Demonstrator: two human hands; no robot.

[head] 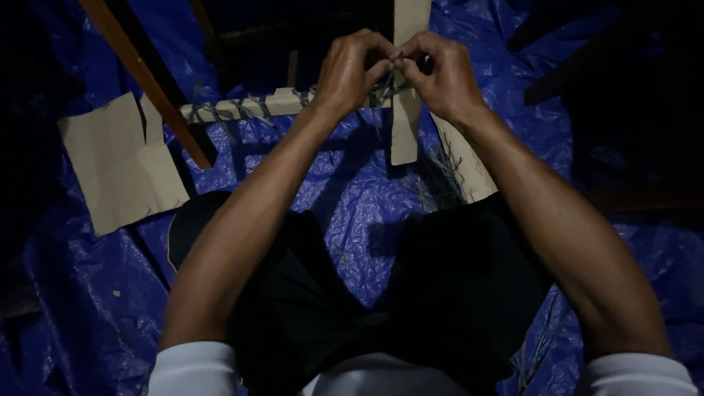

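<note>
White sleeves (pixel 198 367) sit lowest in the head view, and above them the person's black-clad legs (pixel 411 293) are spread on a blue tarp (pixel 352 191). Both forearms run up to the tarp's far edge, where the left hand (pixel 352 73) and the right hand (pixel 440 73) meet, fingers pinched shut on thin grey-green fibre strands (pixel 385 92) at the point where two pale wooden slats cross. The horizontal slat (pixel 249 106) already carries wraps of the same strand; the upright slat (pixel 407 125) hangs down past the joint.

To do this binding well, I judge that the strand wants steady tension from both pinches, each turn laid snug beside the previous one (slack would let the cross wobble). Loose fibres (pixel 440 172) lie just below the joint, near the right forearm. A torn cardboard piece (pixel 121 165) rests toward the tarp's left edge, beside a slanting brown wooden bar (pixel 147 81).
</note>
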